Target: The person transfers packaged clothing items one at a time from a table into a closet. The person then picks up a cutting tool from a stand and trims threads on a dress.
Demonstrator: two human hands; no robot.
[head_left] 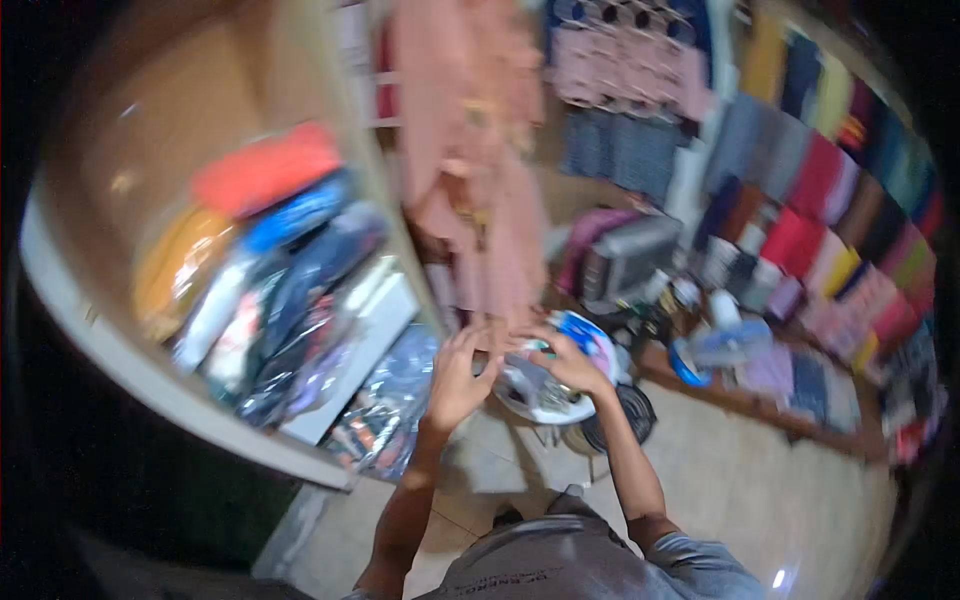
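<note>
Pink garment [475,230], one, hanging, far side. Left hand [460,380] and right hand [572,362], fingers loosely parted at its lower end; grip, I cannot tell. White round tray [546,416], laden, below right hand.

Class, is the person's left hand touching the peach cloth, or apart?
Cannot tell: in the head view, the left hand overlaps the lower end of the peach cloth, but blur hides any contact or gap.

pink cloth [490,230]: blurred, top cropped | white stand [556,414]: partly behind right hand [574,364]
</note>
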